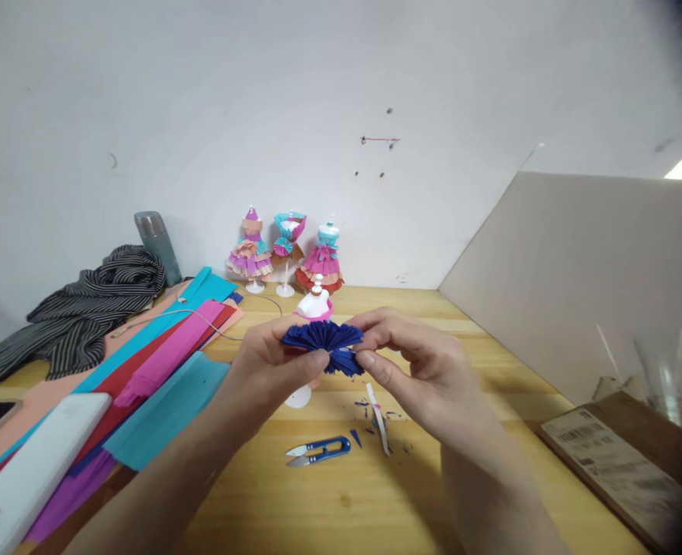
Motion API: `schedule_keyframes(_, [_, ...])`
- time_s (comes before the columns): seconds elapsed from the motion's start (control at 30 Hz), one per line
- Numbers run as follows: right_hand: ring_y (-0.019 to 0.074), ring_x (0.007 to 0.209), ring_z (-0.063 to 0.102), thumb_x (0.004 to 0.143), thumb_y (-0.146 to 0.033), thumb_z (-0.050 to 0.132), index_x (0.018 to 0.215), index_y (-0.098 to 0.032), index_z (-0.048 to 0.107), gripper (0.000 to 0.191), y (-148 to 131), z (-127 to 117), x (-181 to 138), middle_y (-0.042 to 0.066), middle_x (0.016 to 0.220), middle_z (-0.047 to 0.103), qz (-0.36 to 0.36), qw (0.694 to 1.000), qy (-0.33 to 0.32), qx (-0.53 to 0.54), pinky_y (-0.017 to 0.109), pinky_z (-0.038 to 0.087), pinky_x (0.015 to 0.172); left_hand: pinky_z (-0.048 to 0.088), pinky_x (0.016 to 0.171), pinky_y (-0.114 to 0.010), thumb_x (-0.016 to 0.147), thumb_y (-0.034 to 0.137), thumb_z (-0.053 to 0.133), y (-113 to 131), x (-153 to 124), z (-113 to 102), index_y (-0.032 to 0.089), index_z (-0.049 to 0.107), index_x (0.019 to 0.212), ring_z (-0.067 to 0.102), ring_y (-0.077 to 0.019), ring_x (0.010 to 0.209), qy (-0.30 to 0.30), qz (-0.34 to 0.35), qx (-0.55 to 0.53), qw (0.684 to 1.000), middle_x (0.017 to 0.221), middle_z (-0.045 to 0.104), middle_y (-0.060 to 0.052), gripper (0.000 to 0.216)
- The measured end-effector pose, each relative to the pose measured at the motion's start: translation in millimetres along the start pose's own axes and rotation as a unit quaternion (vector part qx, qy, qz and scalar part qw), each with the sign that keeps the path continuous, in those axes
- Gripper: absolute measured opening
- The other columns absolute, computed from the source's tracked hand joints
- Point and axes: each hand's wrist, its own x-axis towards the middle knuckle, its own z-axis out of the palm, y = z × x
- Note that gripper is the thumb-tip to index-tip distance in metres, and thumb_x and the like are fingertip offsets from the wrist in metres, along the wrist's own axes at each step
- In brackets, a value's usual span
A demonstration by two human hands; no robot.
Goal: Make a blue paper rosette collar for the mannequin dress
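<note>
Between my two hands, above the table, is a dark blue pleated paper rosette [324, 337], fanned out with ruffled edges. My left hand [280, 354] pinches its left side, thumb pressed near the centre. The fingertips of my right hand [413, 354] are closed on its right edge. Just behind the rosette stands a small white mannequin [315, 302] with a pink band; its lower part is mostly hidden. Below my hands lie blue-handled thread snips [318, 450], a white strip [378, 420] and scattered blue paper scraps [356, 438].
Three small mannequins in paper dresses [252, 250] stand by the wall. Coloured crepe paper sheets [167, 408], a white device [45, 470], a striped cloth [106, 289] and a flask [159, 247] are on the left. At the right lies a cardboard box [623, 462] beside a low partition [606, 285].
</note>
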Motion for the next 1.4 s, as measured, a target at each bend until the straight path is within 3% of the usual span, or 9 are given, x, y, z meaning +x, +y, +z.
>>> schedule_keyframes(0.13, [0.0160,0.082,0.063,0.085,-0.014,0.059,0.072,-0.019,0.060,0.014,-1,0,0,0.004,0.086,0.068,-0.001,1.000,0.004,-0.011,0.028,0.047,0.072,0.045,0.062,-0.027,0.075,0.030,0.075,-2,0,-1,0.016,0.069,0.087,0.056,-0.0120,0.061,0.004,-0.021,-0.004,1.000,0.070,0.064,-0.002,0.019])
schedule_keyframes(0.4, [0.0166,0.081,0.063,0.086,-0.017,0.060,0.073,-0.019,0.060,0.014,-3,0,0,0.004,0.086,0.068,-0.009,1.000,0.013,-0.020,0.029,0.047,0.071,0.045,0.052,-0.022,0.075,0.028,0.075,-7,4,-9,0.015,0.069,0.091,0.061,-0.0135,0.064,-0.003,-0.021,0.001,1.000,0.077,0.069,-0.005,0.021])
schedule_keyframes(0.67, [0.0170,0.081,0.064,0.087,-0.018,0.060,0.074,-0.019,0.062,0.014,-4,0,-2,0.004,0.088,0.069,-0.013,0.999,0.018,-0.026,0.030,0.048,0.072,0.053,0.071,-0.027,0.071,0.030,0.077,-1,2,2,0.013,0.071,0.092,0.067,-0.0174,0.075,0.010,-0.062,-0.057,0.996,0.089,0.073,-0.009,0.028])
schedule_keyframes(0.93, [0.0190,0.082,0.065,0.086,-0.019,0.060,0.077,-0.021,0.064,0.011,-5,-1,-4,0.005,0.085,0.068,-0.014,0.999,0.046,0.008,0.031,0.051,0.069,0.051,0.058,-0.020,0.076,0.025,0.070,-3,5,3,0.012,0.072,0.093,0.063,-0.0134,0.068,-0.055,-0.102,-0.137,0.984,0.080,0.070,-0.008,0.022])
schedule_keyframes(1.03, [0.0175,0.076,0.063,0.086,-0.017,0.060,0.076,-0.021,0.062,0.011,-4,-2,-4,0.003,0.077,0.065,-0.012,0.998,0.061,0.014,0.030,0.049,0.066,0.048,0.051,-0.017,0.076,0.026,0.069,-3,4,3,0.012,0.071,0.092,0.062,-0.0117,0.064,-0.059,-0.131,-0.142,0.979,0.080,0.069,-0.008,0.022])
schedule_keyframes(1.23, [0.0145,0.064,0.058,0.088,-0.018,0.059,0.071,-0.019,0.058,0.017,-2,-4,-1,0.001,0.067,0.061,-0.019,0.999,-0.003,-0.038,0.029,0.045,0.061,0.036,0.038,-0.013,0.074,0.028,0.070,-5,3,1,0.011,0.070,0.083,0.053,-0.0076,0.053,-0.047,-0.164,-0.133,0.976,0.071,0.064,-0.005,0.019])
schedule_keyframes(1.4, [0.0132,0.061,0.054,0.088,-0.018,0.058,0.072,-0.020,0.057,0.017,-3,-6,-3,0.000,0.066,0.059,-0.039,0.996,-0.011,-0.079,0.028,0.042,0.058,0.029,0.033,-0.014,0.073,0.032,0.072,-7,4,0,0.011,0.070,0.085,0.046,-0.0058,0.047,-0.037,-0.166,-0.118,0.978,0.066,0.061,-0.004,0.025])
